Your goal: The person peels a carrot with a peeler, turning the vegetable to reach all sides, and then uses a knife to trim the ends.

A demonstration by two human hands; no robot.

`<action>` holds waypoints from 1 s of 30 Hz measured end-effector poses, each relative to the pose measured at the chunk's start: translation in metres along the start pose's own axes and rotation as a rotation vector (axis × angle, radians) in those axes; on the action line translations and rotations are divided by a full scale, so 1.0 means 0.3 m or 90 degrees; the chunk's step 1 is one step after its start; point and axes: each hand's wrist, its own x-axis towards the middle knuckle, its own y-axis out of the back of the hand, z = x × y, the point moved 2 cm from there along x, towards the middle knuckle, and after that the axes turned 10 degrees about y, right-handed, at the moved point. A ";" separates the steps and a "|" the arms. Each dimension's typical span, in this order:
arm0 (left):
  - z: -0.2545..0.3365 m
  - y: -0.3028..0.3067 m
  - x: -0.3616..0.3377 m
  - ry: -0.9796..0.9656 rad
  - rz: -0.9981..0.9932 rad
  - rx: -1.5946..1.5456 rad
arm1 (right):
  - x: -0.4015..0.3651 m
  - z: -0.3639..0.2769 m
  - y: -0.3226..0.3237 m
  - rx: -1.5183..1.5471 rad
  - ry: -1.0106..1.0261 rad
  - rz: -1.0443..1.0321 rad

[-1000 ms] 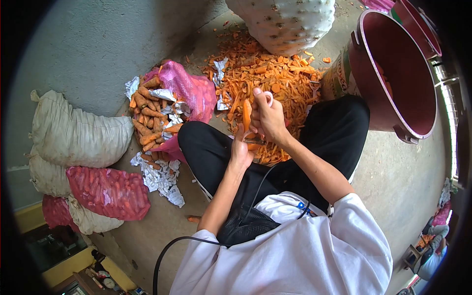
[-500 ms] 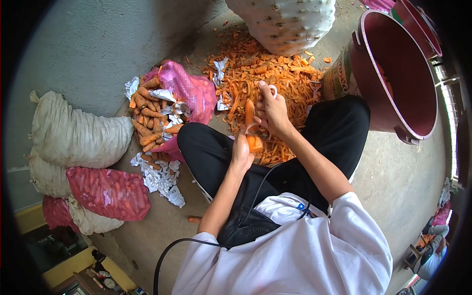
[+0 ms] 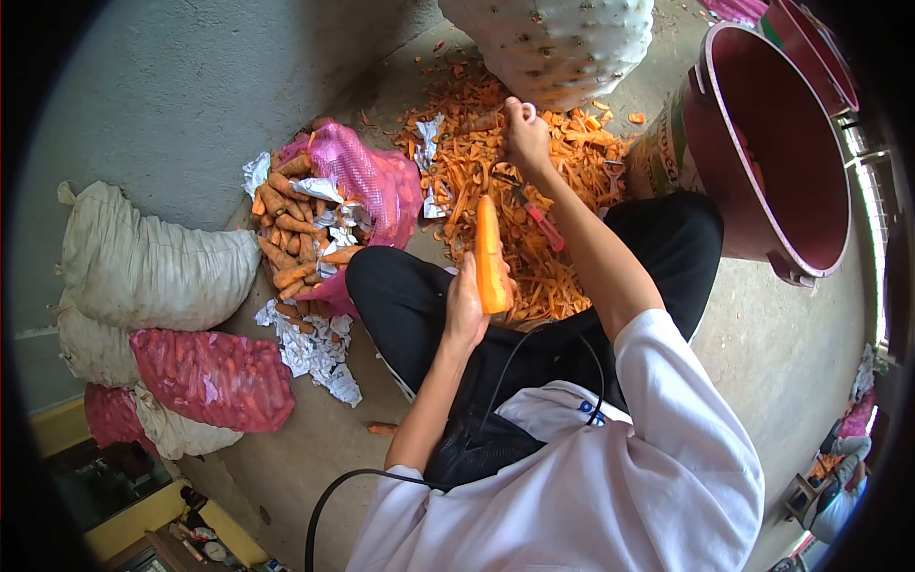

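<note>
My left hand [image 3: 466, 303] is closed around the thick end of a peeled orange carrot [image 3: 490, 255], whose narrow tip points away from me. Farther out, my right hand [image 3: 527, 143] is closed on a peeler [image 3: 530, 112]; only a pale pinkish rounded part of it shows above the fist. The peeler is apart from the carrot. Beneath both hands a heap of carrot peelings [image 3: 562, 157] covers the floor. A knife with a red handle [image 3: 541, 224] lies on the peelings near my right forearm.
Unpeeled carrots [image 3: 286, 224] spill from a pink mesh bag [image 3: 367, 181] among torn paper. Full white sacks [image 3: 157, 253] and a red mesh bag [image 3: 214, 377] stand left. A bulging white sack [image 3: 562, 43] is ahead; a large maroon tub [image 3: 705, 143] stands right. Another person [image 3: 839, 491] is far right.
My right hand has moved the peeler off the carrot and forward, away from me. The carrot stays in my left hand, now showing more of its length. The red-handled knife has come into sight.
</note>
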 end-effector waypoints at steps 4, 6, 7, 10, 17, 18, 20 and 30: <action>0.056 0.004 0.011 -0.017 -0.034 -0.028 | -0.015 -0.114 -0.009 -0.049 0.075 -0.120; 0.067 0.007 0.013 -0.024 -0.033 -0.029 | -0.023 -0.139 0.028 -0.099 0.147 -0.205; 0.064 0.011 0.023 -0.024 -0.025 -0.045 | -0.052 -0.179 0.031 -0.189 0.145 -0.222; 0.037 0.040 0.049 -0.009 -0.013 -0.100 | -0.131 -0.294 0.057 -0.343 0.079 -0.379; 0.009 0.065 0.072 0.056 -0.034 -0.158 | -0.061 -0.041 0.279 -0.343 0.149 -0.308; 0.008 0.063 0.076 0.051 -0.036 -0.132 | -0.058 -0.003 0.305 -0.526 0.133 -0.300; 0.010 0.056 0.046 0.049 -0.042 -0.150 | -0.149 -0.050 0.296 -0.518 0.125 -0.187; -0.009 0.071 0.092 0.010 -0.078 -0.172 | -0.494 -0.201 -0.030 0.186 -0.116 -0.130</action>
